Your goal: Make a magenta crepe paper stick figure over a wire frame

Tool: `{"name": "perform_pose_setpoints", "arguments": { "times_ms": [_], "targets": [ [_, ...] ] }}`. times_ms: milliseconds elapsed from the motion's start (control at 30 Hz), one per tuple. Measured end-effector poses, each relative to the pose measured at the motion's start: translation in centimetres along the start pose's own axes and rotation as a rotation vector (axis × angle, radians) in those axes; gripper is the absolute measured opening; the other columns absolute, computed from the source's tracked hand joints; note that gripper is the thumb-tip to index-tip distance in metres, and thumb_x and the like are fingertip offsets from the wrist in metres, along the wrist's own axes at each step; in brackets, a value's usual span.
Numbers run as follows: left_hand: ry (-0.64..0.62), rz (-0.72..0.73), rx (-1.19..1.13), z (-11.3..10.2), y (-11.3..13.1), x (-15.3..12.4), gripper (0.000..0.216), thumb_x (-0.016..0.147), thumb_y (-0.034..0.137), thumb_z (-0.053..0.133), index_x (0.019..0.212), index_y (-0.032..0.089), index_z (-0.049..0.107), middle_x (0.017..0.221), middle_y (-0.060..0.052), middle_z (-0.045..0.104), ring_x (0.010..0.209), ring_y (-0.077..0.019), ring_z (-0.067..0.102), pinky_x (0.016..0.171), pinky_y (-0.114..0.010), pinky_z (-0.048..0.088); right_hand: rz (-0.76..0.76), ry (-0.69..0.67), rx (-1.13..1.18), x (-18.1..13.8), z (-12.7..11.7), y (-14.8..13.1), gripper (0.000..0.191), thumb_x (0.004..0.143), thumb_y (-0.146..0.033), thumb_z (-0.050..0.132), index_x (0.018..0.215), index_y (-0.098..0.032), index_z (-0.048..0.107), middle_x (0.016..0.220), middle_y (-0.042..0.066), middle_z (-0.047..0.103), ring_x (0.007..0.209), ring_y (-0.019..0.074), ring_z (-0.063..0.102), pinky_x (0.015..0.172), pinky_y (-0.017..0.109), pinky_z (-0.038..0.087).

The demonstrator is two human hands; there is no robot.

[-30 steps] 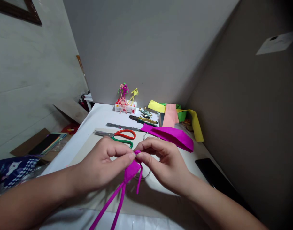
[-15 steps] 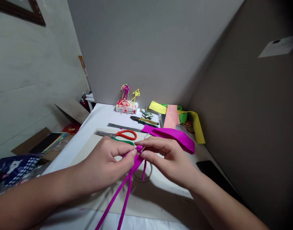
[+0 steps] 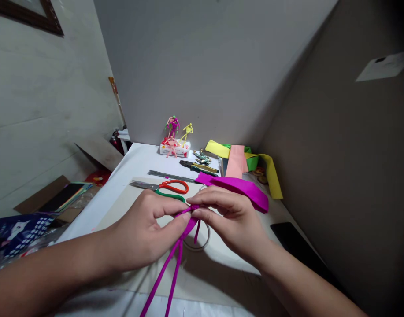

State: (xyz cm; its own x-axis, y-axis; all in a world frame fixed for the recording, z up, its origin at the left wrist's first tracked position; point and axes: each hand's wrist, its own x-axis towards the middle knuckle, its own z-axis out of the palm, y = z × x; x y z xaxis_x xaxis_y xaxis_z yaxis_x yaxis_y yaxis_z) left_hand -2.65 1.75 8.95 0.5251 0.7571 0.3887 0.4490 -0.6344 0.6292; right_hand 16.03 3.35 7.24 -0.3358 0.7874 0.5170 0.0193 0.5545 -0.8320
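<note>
A magenta paper-wrapped wire figure (image 3: 188, 228) is held between both hands above the table, its two long thin legs pointing down toward me. My left hand (image 3: 152, 229) pinches its upper body between thumb and index finger. On the other side, my right hand (image 3: 228, 215) has thumb and fingers closed on the head end, which they mostly cover. One thin magenta arm (image 3: 197, 232) dangles under the right thumb. Behind the left hand lie scissors (image 3: 170, 186) with red and green handles. A wire ring (image 3: 206, 240) lies partly hidden beneath the figure.
Farther back are a bundle of thin wires (image 3: 170, 175), pliers (image 3: 200, 167) and a magenta crepe paper strip (image 3: 244, 189). Small wire figures (image 3: 187, 130) stand on a white pack (image 3: 183, 152). Yellow (image 3: 271, 171) and pink strips (image 3: 235, 160) lie back right. A black phone-like slab (image 3: 297, 246) lies right.
My right fingers have closed over the figure's head, which showed between the hands before. The legs have swung slightly to the right.
</note>
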Motion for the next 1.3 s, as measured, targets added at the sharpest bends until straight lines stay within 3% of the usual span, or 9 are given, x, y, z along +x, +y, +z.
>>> {"name": "perform_pose_setpoints", "arguments": {
  "times_ms": [167, 300, 400, 700, 1000, 1300],
  "targets": [
    [0.15, 0.097, 0.162, 0.8, -0.2, -0.2, 0.027, 0.086, 0.014, 0.047, 0.065, 0.016, 0.063, 0.054, 0.001, 0.058, 0.049, -0.0106, 0.052, 0.05, -0.021, 0.043, 0.044, -0.017, 0.065, 0.1, 0.2, 0.3, 0.015, 0.075, -0.014, 0.074, 0.088, -0.022, 0.076, 0.086, 0.005, 0.073, 0.081, 0.0183, 0.067, 0.074, 0.033, 0.056],
    [0.298, 0.256, 0.301, 1.5, -0.5, -0.2, 0.021, 0.083, 0.011, 0.049, 0.069, 0.017, 0.063, 0.061, -0.001, 0.066, 0.058, -0.0143, 0.062, 0.069, -0.028, 0.053, 0.101, 0.077, 0.078, 0.0, 0.4, 0.4, 0.017, 0.074, -0.017, 0.076, 0.09, -0.023, 0.074, 0.087, 0.003, 0.074, 0.081, 0.0171, 0.069, 0.074, 0.031, 0.057],
    [0.357, 0.341, 0.372, 1.9, -0.8, -0.2, 0.015, 0.081, 0.008, 0.052, 0.074, 0.015, 0.063, 0.065, -0.003, 0.069, 0.065, -0.0163, 0.068, 0.081, -0.034, 0.055, 0.133, 0.075, 0.055, 0.0, 0.4, 0.3, 0.009, 0.075, -0.019, 0.075, 0.083, -0.02, 0.072, 0.08, 0.002, 0.071, 0.075, 0.015, 0.067, 0.07, 0.028, 0.057],
    [0.299, 0.428, 0.381, 1.6, -1.3, -0.4, 0.022, 0.081, 0.003, 0.053, 0.097, 0.008, 0.066, 0.079, -0.014, 0.076, 0.095, -0.024, 0.071, 0.096, -0.046, 0.051, 0.085, 0.055, 0.075, -0.2, 0.2, 0.1, 0.002, 0.08, -0.02, 0.07, 0.082, -0.02, 0.071, 0.079, 0.003, 0.069, 0.075, 0.016, 0.064, 0.068, 0.029, 0.055],
    [0.324, 0.516, 0.419, 2.0, -1.8, -0.4, 0.021, 0.078, 0.001, 0.055, 0.095, 0.006, 0.066, 0.084, -0.017, 0.076, 0.094, -0.0241, 0.071, 0.092, -0.043, 0.055, -0.182, 0.079, -0.113, -0.1, 0.3, 0.8, 0.006, 0.081, -0.009, 0.066, 0.08, -0.015, 0.069, 0.076, 0.006, 0.068, 0.072, 0.0157, 0.062, 0.068, 0.029, 0.052],
    [0.329, 0.535, 0.394, 2.0, -1.6, -0.2, 0.019, 0.076, 0.0, 0.058, 0.093, 0.005, 0.066, 0.085, -0.017, 0.075, 0.092, -0.0227, 0.071, 0.092, -0.037, 0.056, -0.512, 0.024, -0.422, -0.2, -0.4, 0.9, 0.023, 0.082, 0.0, 0.06, 0.099, -0.014, 0.067, 0.089, 0.011, 0.069, 0.08, 0.0166, 0.063, 0.071, 0.03, 0.054]
  ]
}}
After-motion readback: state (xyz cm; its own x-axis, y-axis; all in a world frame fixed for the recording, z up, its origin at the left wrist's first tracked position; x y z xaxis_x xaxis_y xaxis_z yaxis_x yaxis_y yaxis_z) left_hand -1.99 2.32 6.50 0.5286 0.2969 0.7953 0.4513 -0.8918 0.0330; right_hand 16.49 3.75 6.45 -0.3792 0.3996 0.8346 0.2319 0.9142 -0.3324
